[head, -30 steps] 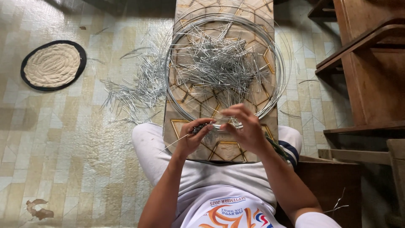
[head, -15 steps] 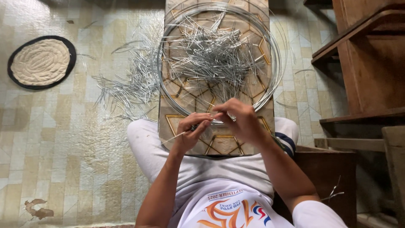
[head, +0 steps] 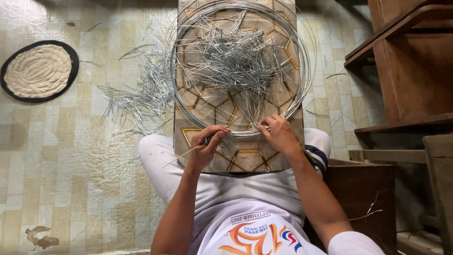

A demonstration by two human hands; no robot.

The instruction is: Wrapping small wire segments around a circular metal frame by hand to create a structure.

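At lower centre, the left hand (head: 206,145) was closed around a thin wire piece (head: 181,156) slanting down-left. Just right, the right hand (head: 279,134) pinched the near edge of the wire coil (head: 302,80), which ringed loose cut wires (head: 236,61) on the patterned board (head: 245,160).

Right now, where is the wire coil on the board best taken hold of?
Grip the wire coil at its bare right rim, coming from the right. The loose wire pieces crowd its middle and left edge, and both hands, left hand and right hand, occupy the near rim.
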